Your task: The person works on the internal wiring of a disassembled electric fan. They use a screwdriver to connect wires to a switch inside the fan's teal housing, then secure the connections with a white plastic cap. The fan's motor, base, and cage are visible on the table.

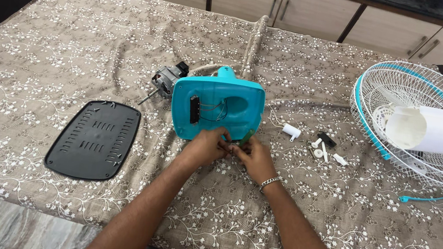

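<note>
The teal fan base lies flat on its back just beyond the fingertips of both hands, its hollow underside turned up, probably so the wiring and the dark switch strip inside are open to reach. The left hand rests against the near edge of the base with its fingers curled together, seemingly to steady it. The right hand, a metal bracelet at its wrist, meets it fingertip to fingertip. Its fingers are closed around a small green tool, likely a screwdriver, which stands up against the lower right corner of the base. Whether the left fingers also pinch something small there I cannot tell.

Behind the base, away from the fingers, the bare motor lies on its side with its shaft pointing left, and a pale cord runs from it. To the left of the left hand, well apart, the black ribbed bottom plate lies flat, evidently taken off and set aside. To the right of the right hand, near it, sit small white and black loose parts, kept in a loose group. Farther right lies the white wire fan guard with a teal rim, and a white cylindrical cover rests on it.

Everything lies on a brown bedspread with white floral print. Beyond it stand beige cabinet doors, and a grey floor shows at lower left.
</note>
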